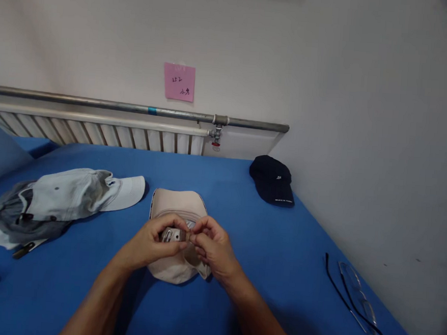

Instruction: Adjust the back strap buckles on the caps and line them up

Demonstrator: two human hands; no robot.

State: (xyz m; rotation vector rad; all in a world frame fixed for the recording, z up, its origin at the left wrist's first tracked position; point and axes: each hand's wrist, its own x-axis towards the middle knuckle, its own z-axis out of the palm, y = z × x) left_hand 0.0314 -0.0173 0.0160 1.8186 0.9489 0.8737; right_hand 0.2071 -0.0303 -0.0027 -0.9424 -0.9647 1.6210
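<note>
A beige baseball cap point(174, 271) lies on the blue sheet in front of me, its brim pointing away. Both hands are at its back strap point(176, 235), which has a metal buckle and a small hole. My left hand point(154, 239) is closed around the buckle part, thumb below and fingers above. The fingertips of my right hand point(213, 246) pinch the strap's other side close by. What exactly sits between the right fingertips is partly hidden by the fingers.
White and grey caps point(64, 197) lie piled at the left. A dark navy cap point(272, 181) rests near the wall at the back right, and eyeglasses point(356, 296) at the right edge. Behind the bed are a radiator point(134, 137), a metal pipe point(109, 104) and a pink note point(179, 82).
</note>
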